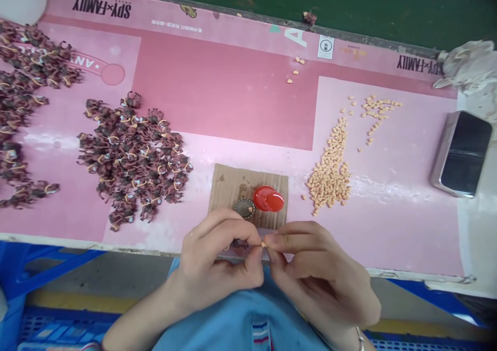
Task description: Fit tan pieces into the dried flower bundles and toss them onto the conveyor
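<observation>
My left hand [221, 255] and my right hand [322, 268] meet at the table's front edge, fingertips touching. Between their pinched thumbs and index fingers sits a small tan piece [263, 244]. Part of a dark brown figurine [237, 244] shows behind my left fingers; whether they touch it is hidden. Just beyond the hands lies a piece of cardboard [229, 185], bearing a glossy red oval cap [268, 199] and a bottle cap [245, 208] with a little clear liquid and a tan bit in it.
Many brown figurines with tan and white parts form a pile [134, 157] at left, with another group [23, 87] farther left. Loose tan pieces [329, 183] are heaped at right. A phone [462, 154] and crumpled clear plastic [468, 66] lie at the far right. Pink printed sheeting [229, 92] covers the table.
</observation>
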Tool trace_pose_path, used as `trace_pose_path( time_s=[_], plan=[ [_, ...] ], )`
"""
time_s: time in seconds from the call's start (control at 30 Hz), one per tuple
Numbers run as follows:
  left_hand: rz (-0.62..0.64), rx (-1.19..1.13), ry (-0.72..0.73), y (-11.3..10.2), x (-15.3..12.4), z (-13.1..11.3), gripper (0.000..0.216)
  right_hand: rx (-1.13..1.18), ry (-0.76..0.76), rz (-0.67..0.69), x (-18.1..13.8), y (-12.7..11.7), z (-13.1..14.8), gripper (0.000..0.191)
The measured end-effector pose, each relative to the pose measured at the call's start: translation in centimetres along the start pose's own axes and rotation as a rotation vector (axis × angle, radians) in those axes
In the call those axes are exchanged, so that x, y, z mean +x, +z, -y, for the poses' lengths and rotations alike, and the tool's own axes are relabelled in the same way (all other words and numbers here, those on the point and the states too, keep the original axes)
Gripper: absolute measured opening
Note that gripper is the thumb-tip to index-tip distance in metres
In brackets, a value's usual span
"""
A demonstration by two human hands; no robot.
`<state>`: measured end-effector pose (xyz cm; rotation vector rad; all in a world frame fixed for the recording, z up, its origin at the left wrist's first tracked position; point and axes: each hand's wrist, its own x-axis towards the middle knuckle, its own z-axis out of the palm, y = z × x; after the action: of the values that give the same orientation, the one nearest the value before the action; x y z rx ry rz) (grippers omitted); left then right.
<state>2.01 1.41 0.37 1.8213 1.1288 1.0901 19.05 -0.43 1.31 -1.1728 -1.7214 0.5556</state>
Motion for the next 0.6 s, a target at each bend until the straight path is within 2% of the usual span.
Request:
trace_pose_path(
  time_s=[0.33,0.47,0.6],
  plan=[
    [0.031,0.069,0.022,-0.5,-0.1,-0.2,0.018,0.047,0.082,0.024,-0.2,0.0,0.3,0.030],
    [0.083,0.123,0.028,-1.6,-0.3,0.1,0.019,-0.128,0.091,-0.027,-0.4,-0.9,-0.8,0.031],
    [0.082,0.217,0.047,-2.2,-0.6,0.5,0.037,-0.367,-0.015,-0.011,0.3,-1.3,-1.8,0.033]
  ],
)
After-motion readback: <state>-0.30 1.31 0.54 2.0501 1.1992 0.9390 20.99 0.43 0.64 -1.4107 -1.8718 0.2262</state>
